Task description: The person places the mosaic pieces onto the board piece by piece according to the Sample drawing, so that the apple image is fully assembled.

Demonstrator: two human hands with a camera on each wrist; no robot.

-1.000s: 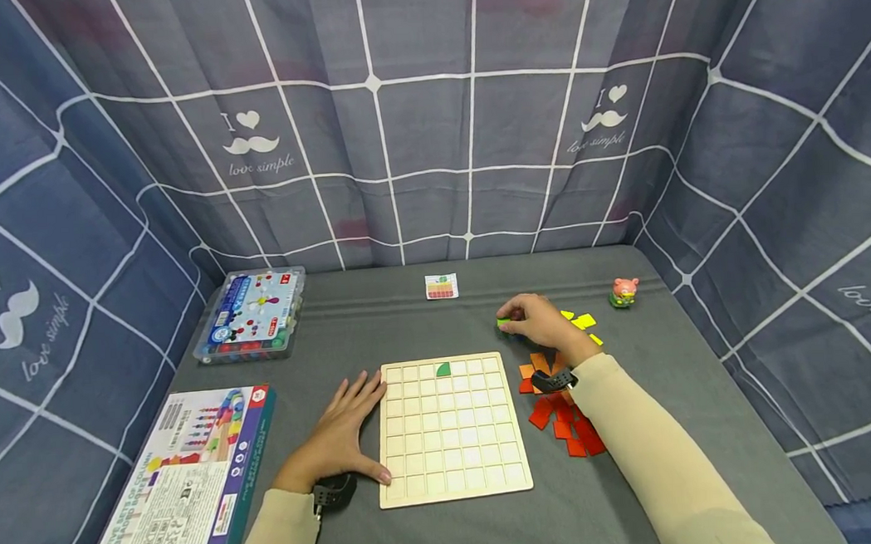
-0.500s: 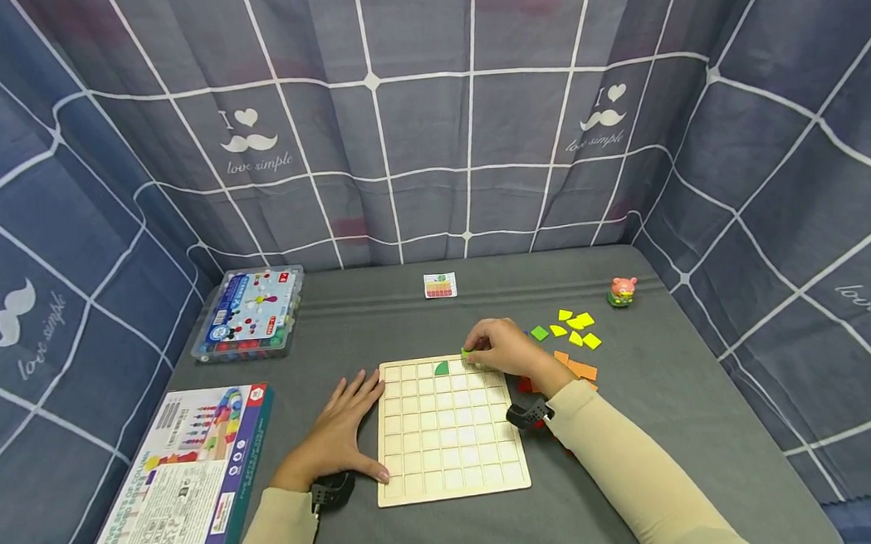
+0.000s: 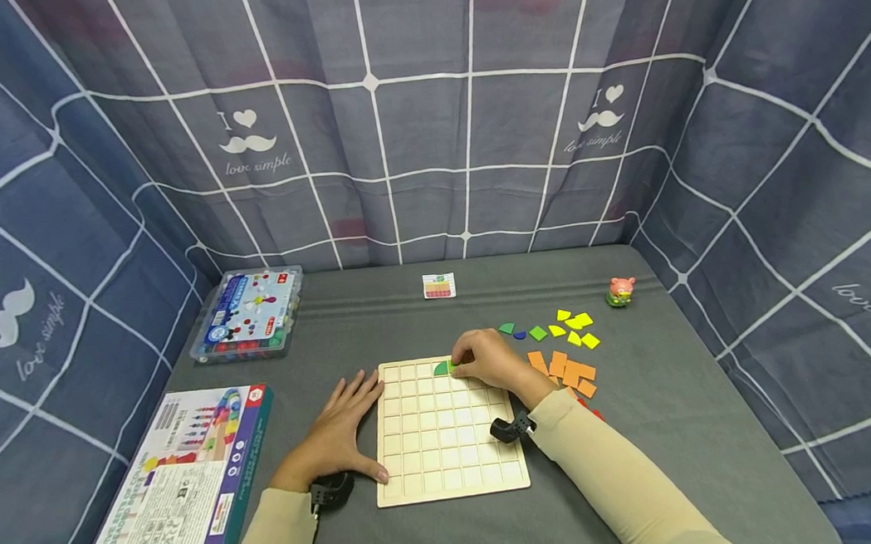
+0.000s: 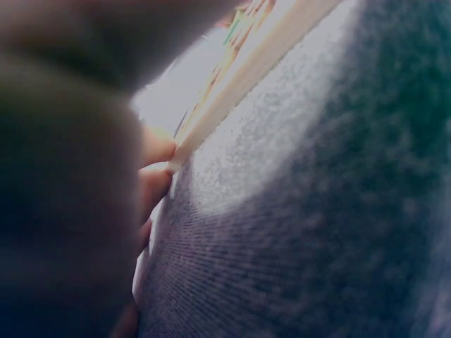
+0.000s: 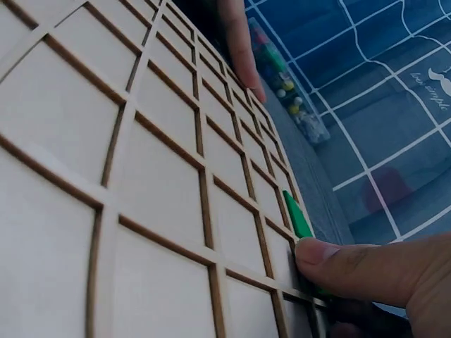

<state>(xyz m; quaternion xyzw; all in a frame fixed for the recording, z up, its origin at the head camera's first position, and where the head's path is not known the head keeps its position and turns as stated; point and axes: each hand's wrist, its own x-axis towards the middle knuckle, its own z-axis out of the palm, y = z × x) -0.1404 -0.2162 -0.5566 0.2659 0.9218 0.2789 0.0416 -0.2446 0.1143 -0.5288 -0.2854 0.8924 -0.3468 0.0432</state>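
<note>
A pale wooden board (image 3: 438, 430) with a grid of shallow square cells lies flat before me. My left hand (image 3: 336, 434) rests along its left side, fingers spread, with fingertips and thumb at the edge. A dark green quarter-round tile (image 3: 441, 370) sits in the top row. Right beside it, my right hand (image 3: 488, 359) pinches a light green tile (image 3: 452, 367) between thumb and fingers over the neighbouring cell. In the right wrist view the thumb (image 5: 317, 251) covers most of that tile, close by the dark green tile (image 5: 297, 213).
Right of the board lie yellow tiles (image 3: 579, 321), orange tiles (image 3: 570, 370), a green square tile (image 3: 538, 333) and red tiles partly under the sleeve. A small pattern card (image 3: 440, 286) lies behind the board. A pig figurine (image 3: 620, 291), a plastic case (image 3: 249, 315) and a box (image 3: 181, 470) stand around.
My right hand has moved left and toward me from beside the loose tiles to the board's top row, carrying the light green tile. The left hand has stayed in place.
</note>
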